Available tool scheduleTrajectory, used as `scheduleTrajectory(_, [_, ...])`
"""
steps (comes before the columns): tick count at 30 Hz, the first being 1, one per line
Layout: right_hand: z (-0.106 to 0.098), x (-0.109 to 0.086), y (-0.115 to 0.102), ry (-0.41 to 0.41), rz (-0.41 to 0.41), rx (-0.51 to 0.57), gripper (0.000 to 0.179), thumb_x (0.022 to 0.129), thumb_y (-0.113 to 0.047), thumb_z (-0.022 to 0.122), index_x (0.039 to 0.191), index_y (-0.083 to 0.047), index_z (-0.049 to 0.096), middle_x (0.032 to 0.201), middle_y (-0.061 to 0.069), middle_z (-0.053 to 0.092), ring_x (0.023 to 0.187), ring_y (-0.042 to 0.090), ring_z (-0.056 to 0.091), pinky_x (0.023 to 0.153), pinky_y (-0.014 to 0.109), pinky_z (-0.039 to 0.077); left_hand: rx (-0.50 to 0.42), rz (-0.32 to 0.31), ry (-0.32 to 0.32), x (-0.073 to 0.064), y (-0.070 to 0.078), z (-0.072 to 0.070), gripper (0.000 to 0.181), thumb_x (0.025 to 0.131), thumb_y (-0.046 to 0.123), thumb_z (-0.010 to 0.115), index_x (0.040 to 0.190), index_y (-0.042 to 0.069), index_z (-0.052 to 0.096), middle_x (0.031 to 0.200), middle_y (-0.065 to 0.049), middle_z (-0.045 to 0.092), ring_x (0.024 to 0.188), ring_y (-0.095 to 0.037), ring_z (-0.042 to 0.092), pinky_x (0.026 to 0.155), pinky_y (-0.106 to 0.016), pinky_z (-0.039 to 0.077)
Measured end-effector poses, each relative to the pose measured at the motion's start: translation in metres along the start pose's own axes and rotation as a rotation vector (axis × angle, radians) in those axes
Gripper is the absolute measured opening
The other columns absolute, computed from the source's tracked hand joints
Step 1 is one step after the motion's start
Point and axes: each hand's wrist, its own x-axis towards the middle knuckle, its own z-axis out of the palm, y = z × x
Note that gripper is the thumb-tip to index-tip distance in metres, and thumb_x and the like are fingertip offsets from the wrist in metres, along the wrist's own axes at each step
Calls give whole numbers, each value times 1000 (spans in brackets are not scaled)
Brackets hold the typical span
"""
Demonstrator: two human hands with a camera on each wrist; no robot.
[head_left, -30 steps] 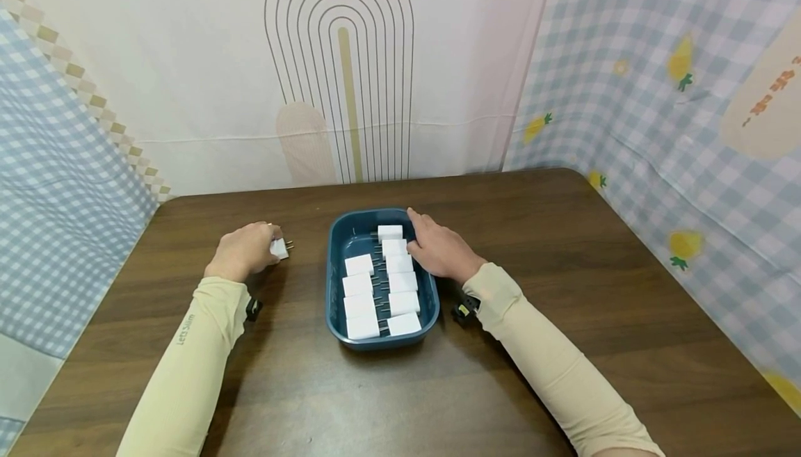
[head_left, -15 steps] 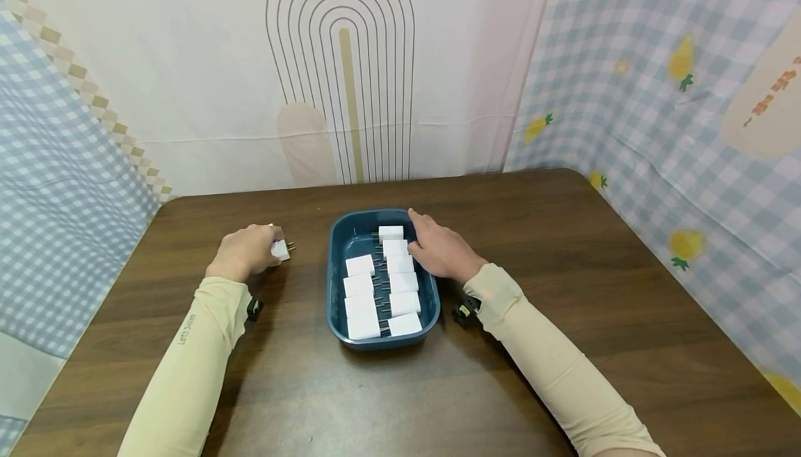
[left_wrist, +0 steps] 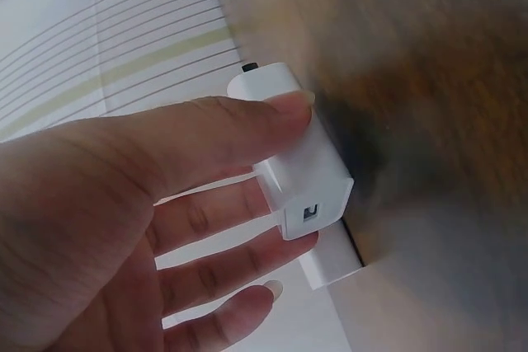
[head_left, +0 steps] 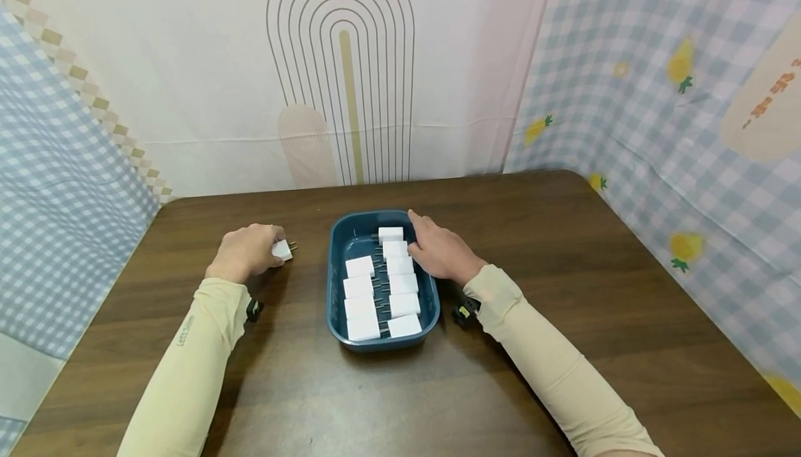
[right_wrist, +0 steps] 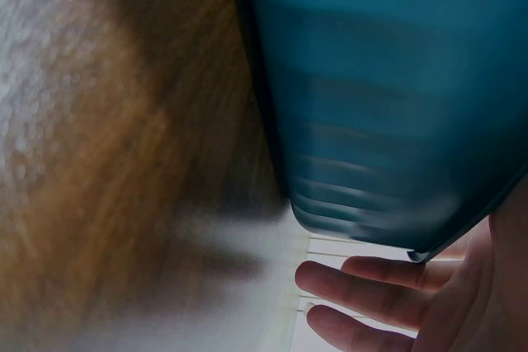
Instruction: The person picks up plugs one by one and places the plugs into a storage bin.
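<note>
My left hand pinches a white USB wall charger just above the table, left of the blue tray. In the left wrist view the thumb lies over the charger, its USB port facing the camera; a second white block shows behind it, partly hidden. Several white chargers form two columns in the tray, prongs pointing inward. My right hand rests on the tray's right rim near the far corner. Its fingers stretch past the tray's outer wall, apart from it.
The brown wooden table extends around the tray on every side. A white patterned cloth hangs behind its far edge. Checked cloth hangs along the right side, with more checked cloth on the left.
The charger in my left hand has shifted very slightly to the right. The left hand has barely moved. My right hand and the tray stay in place.
</note>
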Motion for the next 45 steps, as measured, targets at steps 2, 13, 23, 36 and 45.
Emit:
scheduleTrajectory(2, [0, 0, 0, -1, -1, 3, 69, 104, -28, 44, 162, -6, 15, 166, 18, 28, 150, 32, 37, 121, 51, 33, -5, 3, 6, 0, 0, 0, 35, 80, 16, 82, 112, 8, 71, 101, -14, 75, 84, -30, 68, 70, -53, 54])
scheduleTrajectory(13, [0, 0, 0, 2, -6, 3, 69, 104, -28, 44, 162, -5, 15, 166, 18, 28, 150, 32, 37, 121, 51, 33, -16, 40, 42, -2, 13, -9, 35, 82, 17, 81, 115, 8, 71, 102, -13, 74, 81, -26, 66, 69, -50, 54])
scheduleTrajectory(23, [-1, -1, -1, 7, -5, 0, 68, 104, -27, 44, 162, -6, 16, 166, 18, 29, 149, 32, 38, 120, 50, 34, -10, 68, 77, -5, 21, -14, 33, 81, 16, 81, 112, 9, 72, 100, -12, 74, 81, -26, 66, 69, -50, 54])
scheduleTrajectory(36, [-1, -2, -1, 9, -13, -19, 68, 104, -27, 43, 162, -4, 15, 166, 18, 29, 150, 32, 37, 121, 49, 33, 6, 125, 159, -8, 33, -20, 33, 84, 16, 78, 115, 9, 72, 108, -12, 74, 91, -29, 68, 74, -51, 56])
scheduleTrajectory(45, [-1, -1, -1, 2, -12, -15, 68, 105, -27, 42, 162, -5, 14, 166, 18, 28, 151, 32, 35, 122, 49, 32, 41, 166, 213, -11, 42, -24, 38, 86, 18, 79, 122, 7, 70, 116, -14, 72, 102, -31, 67, 81, -53, 57])
